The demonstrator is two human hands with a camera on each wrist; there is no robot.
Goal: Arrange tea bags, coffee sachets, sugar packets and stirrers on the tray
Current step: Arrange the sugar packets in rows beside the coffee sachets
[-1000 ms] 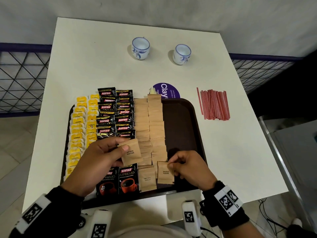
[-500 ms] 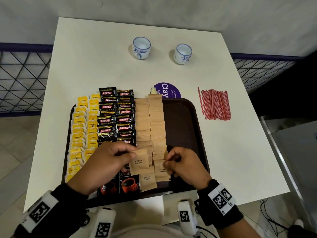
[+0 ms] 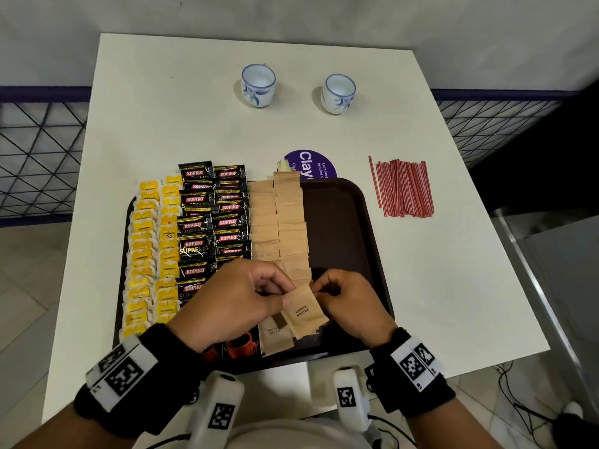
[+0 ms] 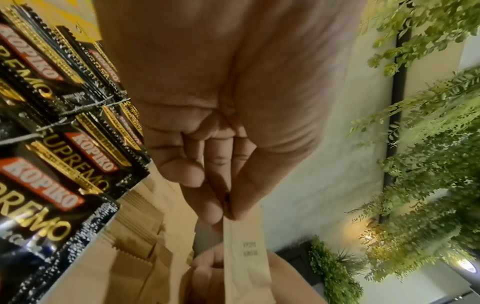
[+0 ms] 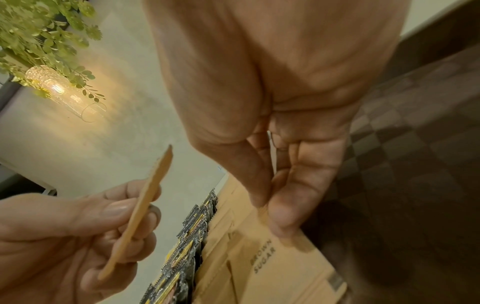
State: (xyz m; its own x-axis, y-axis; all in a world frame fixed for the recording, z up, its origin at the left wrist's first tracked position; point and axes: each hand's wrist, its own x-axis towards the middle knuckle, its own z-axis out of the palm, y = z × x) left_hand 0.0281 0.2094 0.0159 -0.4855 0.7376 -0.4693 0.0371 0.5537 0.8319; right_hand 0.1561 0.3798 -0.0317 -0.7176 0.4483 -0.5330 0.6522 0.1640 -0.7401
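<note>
The left hand (image 3: 233, 299) covered the near ends of the coffee sachets (image 3: 214, 222) and part of the brown sugar packets (image 3: 278, 228) on the dark tray (image 3: 343, 228). Its thumb and fingers pinched one sugar packet (image 3: 303, 311) by an edge, lifted just above the tray's near end. The right hand (image 3: 348, 301) pinched the corner of another packet lying in the row — mostly hidden in the head view. Yellow tea bags (image 3: 152, 251) filled the tray's left side; red stirrers (image 3: 403, 189) lay on the table (image 3: 437, 286) — off the tray.
</note>
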